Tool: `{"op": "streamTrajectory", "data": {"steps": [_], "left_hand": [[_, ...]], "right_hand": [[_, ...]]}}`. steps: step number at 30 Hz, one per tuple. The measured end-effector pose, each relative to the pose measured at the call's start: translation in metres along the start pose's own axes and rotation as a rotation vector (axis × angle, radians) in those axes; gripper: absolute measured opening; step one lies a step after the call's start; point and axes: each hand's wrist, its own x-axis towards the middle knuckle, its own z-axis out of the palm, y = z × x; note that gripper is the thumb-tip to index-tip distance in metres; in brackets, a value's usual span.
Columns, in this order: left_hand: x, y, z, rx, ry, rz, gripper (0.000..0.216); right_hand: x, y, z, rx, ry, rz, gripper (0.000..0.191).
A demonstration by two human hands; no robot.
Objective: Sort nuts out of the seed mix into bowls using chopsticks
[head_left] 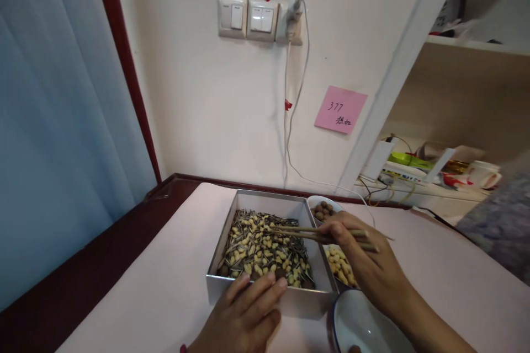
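Observation:
My right hand (366, 256) is closed around a pair of chopsticks (300, 233), their tips reaching into the left-middle of a shallow square box (308, 303). Inside the box lies a mix of striped sunflower seeds (298, 251) and peanuts (252, 240), with a few round brown nuts (280, 273) along the near wall. I cannot tell whether the chopstick tips grip a peanut. My left hand (244, 314) lies against the box's near wall, fingers stretched over its rim and holding nothing.
Right of the box stand a bowl of round brown nuts (323, 210), a bowl of peanuts (340, 266) and a blue-rimmed white bowl (368, 320) with a brown nut at its bottom. A white cable (318, 181) hangs from the wall socket. A patterned grey cloth (501, 226) shows at right.

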Motion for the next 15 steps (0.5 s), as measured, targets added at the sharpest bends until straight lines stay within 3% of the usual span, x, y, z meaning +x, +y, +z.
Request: {"op": "streamTrajectory", "data": {"steps": [7,15], "left_hand": [[-0.008,0.002,0.007,0.029,0.025,0.025,0.004],[-0.007,0.002,0.008,0.015,0.053,0.02,0.008]], "right_hand": [[0.012,0.011,0.024,-0.009,-0.106,0.015,0.05],[0.014,0.021,0.034,-0.011,-0.082,-0.013,0.048]]}}
